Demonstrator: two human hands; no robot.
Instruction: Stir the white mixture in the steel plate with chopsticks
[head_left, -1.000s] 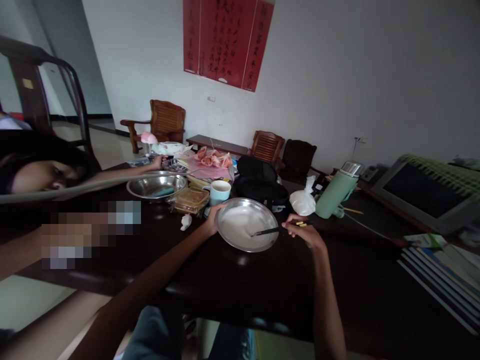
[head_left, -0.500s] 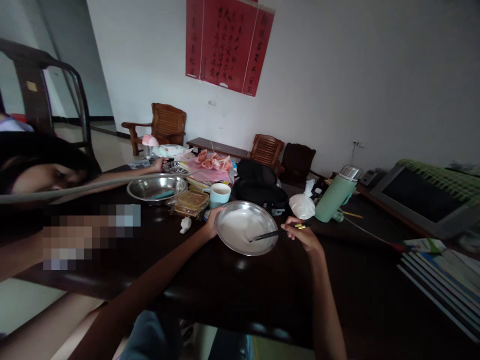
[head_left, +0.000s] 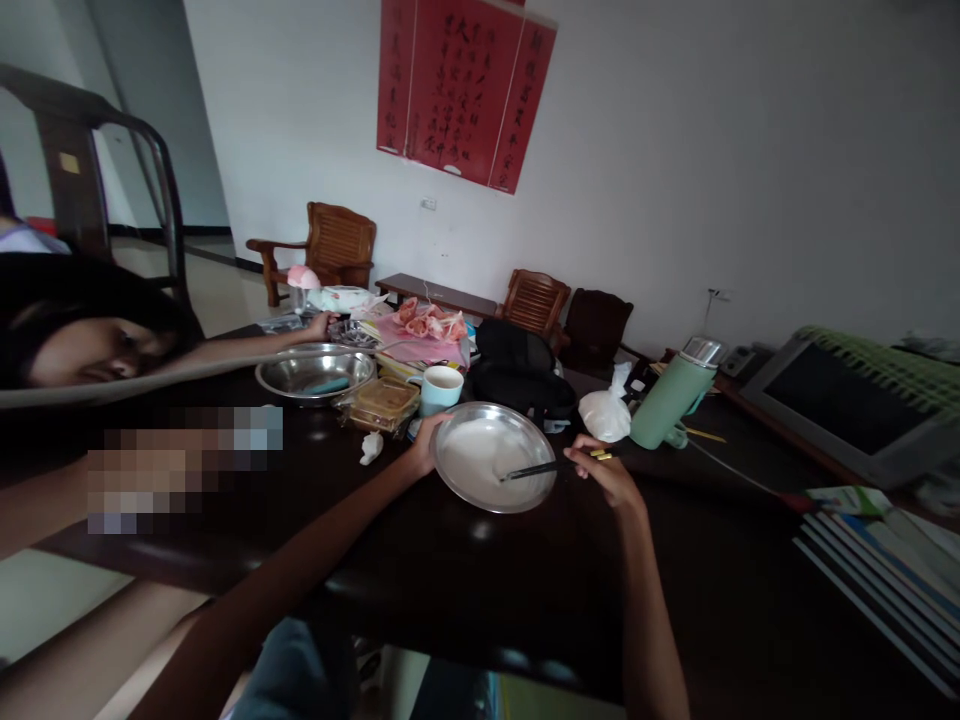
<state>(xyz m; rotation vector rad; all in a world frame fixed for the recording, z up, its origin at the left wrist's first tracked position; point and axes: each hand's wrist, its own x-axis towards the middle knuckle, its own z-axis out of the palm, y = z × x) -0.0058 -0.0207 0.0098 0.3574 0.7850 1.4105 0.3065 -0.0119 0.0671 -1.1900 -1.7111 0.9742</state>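
Note:
A round metal bowl [head_left: 541, 440] with a whitish, smooth mixture [head_left: 480, 458] inside stands on the dark table. My left hand [head_left: 430, 446] holds its left rim, the fingers partly hidden behind the edge. In my right hand [head_left: 601, 470] is a pair of black chopsticks [head_left: 536, 469] with gold-coloured ends. Their tips dip into the mixture near the bowl's middle. Just behind my left hand are a light blue mug [head_left: 441, 392] and a clear-wrapped yellowish food pack [head_left: 381, 403]. A tied bag of white powder [head_left: 606, 415] sits behind my right hand.
A green thermos [head_left: 673, 398] leans in view at the right, before a television [head_left: 840, 395]. Stacked books [head_left: 877, 575] lie at the right edge. On the left are another metal bowl [head_left: 281, 376], a crumpled tissue [head_left: 370, 448] and a person's arm [head_left: 45, 500]. A black bag [head_left: 517, 375] lies behind.
The view has shifted slightly. The other person's head has turned a little. My hands, the bowl and the chopsticks keep nearly the same positions.

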